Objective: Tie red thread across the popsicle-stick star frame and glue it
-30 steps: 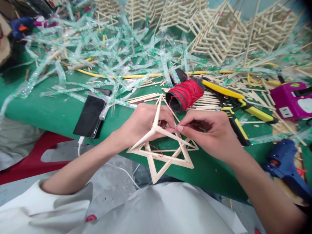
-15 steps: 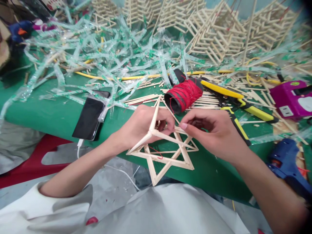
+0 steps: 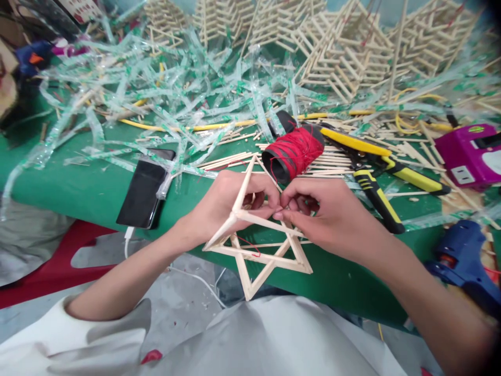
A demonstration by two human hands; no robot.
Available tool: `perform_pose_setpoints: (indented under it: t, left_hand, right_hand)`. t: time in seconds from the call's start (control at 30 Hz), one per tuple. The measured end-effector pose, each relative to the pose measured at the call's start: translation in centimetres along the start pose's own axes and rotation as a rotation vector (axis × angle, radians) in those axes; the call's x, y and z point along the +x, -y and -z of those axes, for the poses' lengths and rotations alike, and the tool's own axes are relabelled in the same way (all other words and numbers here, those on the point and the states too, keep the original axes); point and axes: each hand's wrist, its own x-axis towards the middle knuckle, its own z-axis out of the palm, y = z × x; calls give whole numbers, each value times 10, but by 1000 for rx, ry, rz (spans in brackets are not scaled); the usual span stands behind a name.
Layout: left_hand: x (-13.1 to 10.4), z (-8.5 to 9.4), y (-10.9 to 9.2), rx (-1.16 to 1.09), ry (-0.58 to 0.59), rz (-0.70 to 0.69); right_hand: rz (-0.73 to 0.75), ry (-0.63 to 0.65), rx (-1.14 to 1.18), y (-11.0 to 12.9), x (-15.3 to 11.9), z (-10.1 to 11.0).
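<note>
Head view is showing me a wooden star frame (image 3: 272,261) near the desk's (image 3: 78,172) front edge, its joined points spreading below the fingertips. With the left hand (image 3: 223,196), I am grasping the frame from inside, the fingers curling behind a raised corner while one stick is crossing in front of the knuckles. The right hand (image 3: 332,209) is coming in from the frame's other side, thumb and forefinger closing together against the left fingertips; whatever is lying between them is too small for me to tell. A short red thread (image 3: 256,254) is dangling among the lower sticks. Just beyond the right hand, a spool of red thread (image 3: 299,151) is resting beside yellow-and-black pliers (image 3: 356,142). Out to the left, a phone (image 3: 143,193) is lying near the forearm, while a blue glue gun (image 3: 465,256) is sitting farther right.
</note>
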Motion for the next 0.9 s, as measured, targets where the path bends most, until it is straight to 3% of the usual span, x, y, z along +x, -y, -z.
perform_pose_setpoints:
  t: [0.9]
  left_hand:
    - [1,2,0,86,-67,-67]
  right_hand:
    - [69,1,57,3,-1,2]
